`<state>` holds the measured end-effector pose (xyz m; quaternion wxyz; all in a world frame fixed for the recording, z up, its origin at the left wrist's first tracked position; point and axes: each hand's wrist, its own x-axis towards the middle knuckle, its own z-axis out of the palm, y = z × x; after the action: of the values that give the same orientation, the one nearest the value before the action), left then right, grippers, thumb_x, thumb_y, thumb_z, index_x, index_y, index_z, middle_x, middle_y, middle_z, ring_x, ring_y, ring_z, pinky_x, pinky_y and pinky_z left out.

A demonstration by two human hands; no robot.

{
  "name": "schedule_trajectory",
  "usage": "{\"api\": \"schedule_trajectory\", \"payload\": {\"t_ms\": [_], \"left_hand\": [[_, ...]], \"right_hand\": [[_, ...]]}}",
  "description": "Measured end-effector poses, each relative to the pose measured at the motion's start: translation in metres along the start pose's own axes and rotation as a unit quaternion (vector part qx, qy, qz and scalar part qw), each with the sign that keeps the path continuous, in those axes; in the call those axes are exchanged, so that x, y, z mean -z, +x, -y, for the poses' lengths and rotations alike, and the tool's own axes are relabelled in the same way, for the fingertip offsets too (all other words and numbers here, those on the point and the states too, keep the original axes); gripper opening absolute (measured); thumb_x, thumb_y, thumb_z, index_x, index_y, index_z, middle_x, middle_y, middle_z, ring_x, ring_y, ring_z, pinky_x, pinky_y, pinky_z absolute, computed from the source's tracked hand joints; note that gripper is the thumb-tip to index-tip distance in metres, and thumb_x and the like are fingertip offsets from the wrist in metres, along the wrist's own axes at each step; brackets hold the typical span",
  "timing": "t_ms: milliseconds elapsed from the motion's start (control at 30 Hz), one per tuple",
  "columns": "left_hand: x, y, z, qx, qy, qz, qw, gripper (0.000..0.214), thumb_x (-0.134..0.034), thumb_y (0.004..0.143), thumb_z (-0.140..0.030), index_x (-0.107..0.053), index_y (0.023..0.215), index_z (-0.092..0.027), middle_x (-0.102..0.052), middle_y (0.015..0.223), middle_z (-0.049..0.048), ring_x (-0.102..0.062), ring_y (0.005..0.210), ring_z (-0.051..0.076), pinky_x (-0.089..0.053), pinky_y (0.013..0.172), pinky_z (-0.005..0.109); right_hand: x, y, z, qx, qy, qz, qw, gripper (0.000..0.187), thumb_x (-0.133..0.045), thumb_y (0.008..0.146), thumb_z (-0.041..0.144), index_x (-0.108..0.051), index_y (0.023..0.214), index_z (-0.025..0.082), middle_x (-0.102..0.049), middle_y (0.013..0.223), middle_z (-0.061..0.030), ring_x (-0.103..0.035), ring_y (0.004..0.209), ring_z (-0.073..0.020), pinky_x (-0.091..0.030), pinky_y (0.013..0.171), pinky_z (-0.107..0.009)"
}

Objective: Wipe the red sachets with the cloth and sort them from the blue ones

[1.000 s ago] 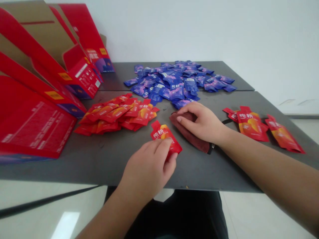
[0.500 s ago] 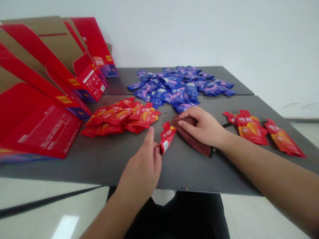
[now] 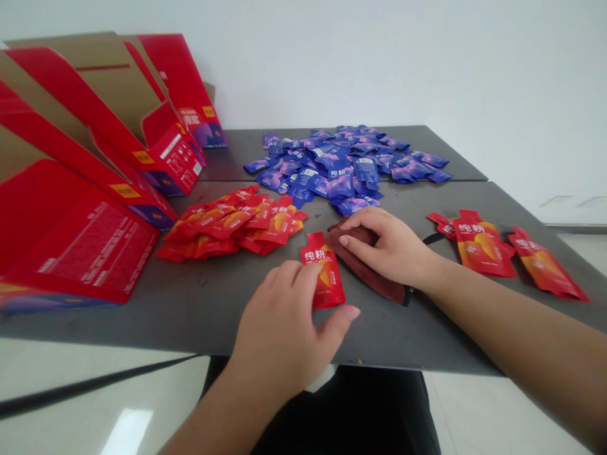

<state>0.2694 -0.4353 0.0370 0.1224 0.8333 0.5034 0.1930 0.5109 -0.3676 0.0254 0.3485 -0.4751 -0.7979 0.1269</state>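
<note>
A red spouted pouch [image 3: 331,278] with an orange fruit picture lies flat, front up, on the grey table. My left hand [image 3: 289,322] hovers at its near left side, open, thumb spread away from the fingers; the fingertips overlap the pouch's left edge, and whether they touch it I cannot tell. To the right, my right hand [image 3: 389,243] is closed over a folded brownish-red cloth [image 3: 374,272] that lies against the pouch's right side. A dark strap or cord shows by the cloth under my wrist.
A pile of red pouches [image 3: 232,221] sits left of centre, with a wide heap of blue-purple pouches [image 3: 332,167] behind. Several red pouches [image 3: 481,246] lie at the right. Open red cartons [image 3: 95,234] line the left side. A white wall [image 3: 379,63] stands behind the table.
The red pouch has gone from tilted and partly lifted at its edge to lying flat, front up. My left hand has let go and its thumb has spread. My right hand stays on the cloth.
</note>
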Motion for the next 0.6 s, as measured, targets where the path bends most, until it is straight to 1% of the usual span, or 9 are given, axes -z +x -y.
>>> {"api": "schedule_trajectory", "payload": {"t_ms": [67, 133, 200, 233, 300, 400, 467, 533, 600], "left_hand": [[-0.008, 0.006, -0.01, -0.024, 0.034, 0.001, 0.999, 0.048, -0.071, 0.092, -0.057, -0.062, 0.122, -0.02, -0.065, 0.12, 0.0135, -0.062, 0.113, 0.038, -0.054, 0.094, 0.055], [-0.014, 0.012, -0.016, -0.02, 0.061, 0.017, 0.998, 0.033, -0.069, 0.095, -0.046, -0.062, 0.113, -0.019, -0.066, 0.112, 0.0133, -0.064, 0.108, 0.039, -0.055, 0.09, 0.054], [-0.017, 0.016, -0.016, 0.009, 0.067, 0.017, 0.998, 0.015, -0.059, 0.098, -0.032, -0.061, 0.105, -0.019, -0.067, 0.102, 0.0119, -0.067, 0.098, 0.036, -0.056, 0.08, 0.05], [-0.018, 0.018, -0.014, 0.031, 0.055, 0.008, 0.998, 0.011, -0.055, 0.099, -0.027, -0.061, 0.105, -0.02, -0.067, 0.099, 0.011, -0.068, 0.092, 0.034, -0.056, 0.076, 0.047], [-0.019, 0.018, -0.008, 0.082, -0.006, -0.026, 0.996, 0.017, -0.05, 0.1, -0.022, -0.059, 0.114, -0.022, -0.07, 0.103, 0.009, -0.071, 0.087, 0.029, -0.056, 0.074, 0.041], [-0.02, 0.015, 0.001, 0.118, -0.096, -0.072, 0.986, 0.029, -0.048, 0.103, -0.021, -0.052, 0.132, -0.023, -0.071, 0.12, 0.0099, -0.073, 0.102, 0.027, -0.057, 0.085, 0.04], [-0.02, 0.01, 0.002, 0.093, -0.075, -0.048, 0.992, 0.025, -0.044, 0.105, -0.02, -0.057, 0.127, -0.02, -0.069, 0.12, 0.012, -0.069, 0.11, 0.03, -0.056, 0.094, 0.046], [-0.019, 0.006, 0.0, 0.064, -0.007, 0.0, 0.998, 0.025, -0.041, 0.105, -0.02, -0.063, 0.116, -0.019, -0.067, 0.114, 0.0134, -0.067, 0.107, 0.034, -0.055, 0.095, 0.054], [-0.017, 0.003, -0.001, 0.051, 0.027, 0.025, 0.998, 0.028, -0.041, 0.106, -0.025, -0.065, 0.118, -0.017, -0.067, 0.116, 0.0155, -0.066, 0.108, 0.036, -0.054, 0.095, 0.058]], "right_hand": [[0.0, 0.0, 0.0, -0.014, 0.0, -0.027, 1.0, 0.016, -0.071, 0.095, 0.031, -0.074, 0.108, 0.022, -0.075, 0.108, -0.0078, -0.069, 0.103, -0.026, -0.052, 0.096, -0.044], [0.0, 0.0, -0.001, -0.029, 0.001, -0.046, 0.999, 0.017, -0.072, 0.094, 0.032, -0.075, 0.107, 0.021, -0.076, 0.108, -0.008, -0.069, 0.102, -0.0266, -0.053, 0.096, -0.045], [0.0, 0.0, -0.001, -0.041, 0.002, -0.06, 0.997, 0.017, -0.071, 0.094, 0.033, -0.075, 0.106, 0.022, -0.076, 0.108, -0.0077, -0.07, 0.102, -0.0272, -0.053, 0.097, -0.046], [0.0, 0.0, -0.001, -0.047, 0.002, -0.068, 0.997, 0.017, -0.071, 0.094, 0.034, -0.075, 0.106, 0.022, -0.077, 0.109, -0.0074, -0.07, 0.103, -0.0276, -0.053, 0.097, -0.046], [-0.001, -0.001, -0.002, -0.058, 0.002, -0.097, 0.994, 0.018, -0.072, 0.094, 0.035, -0.074, 0.108, 0.023, -0.077, 0.11, -0.0073, -0.07, 0.104, -0.0278, -0.054, 0.098, -0.046], [-0.002, -0.002, -0.003, -0.064, 0.006, -0.143, 0.988, 0.024, -0.073, 0.094, 0.036, -0.073, 0.113, 0.022, -0.077, 0.113, -0.0077, -0.071, 0.104, -0.0275, -0.055, 0.097, -0.046], [-0.003, -0.003, -0.002, -0.049, 0.012, -0.142, 0.989, 0.024, -0.073, 0.095, 0.036, -0.072, 0.115, 0.023, -0.076, 0.114, -0.0076, -0.071, 0.105, -0.0272, -0.055, 0.097, -0.045], [-0.004, -0.004, 0.0, -0.023, 0.018, -0.123, 0.992, 0.022, -0.073, 0.095, 0.035, -0.071, 0.114, 0.023, -0.075, 0.115, -0.0075, -0.07, 0.107, -0.0269, -0.054, 0.099, -0.045], [-0.003, -0.004, 0.002, 0.001, 0.023, -0.108, 0.994, 0.022, -0.073, 0.096, 0.034, -0.071, 0.114, 0.022, -0.075, 0.115, -0.0078, -0.069, 0.107, -0.0264, -0.053, 0.099, -0.045]]}}
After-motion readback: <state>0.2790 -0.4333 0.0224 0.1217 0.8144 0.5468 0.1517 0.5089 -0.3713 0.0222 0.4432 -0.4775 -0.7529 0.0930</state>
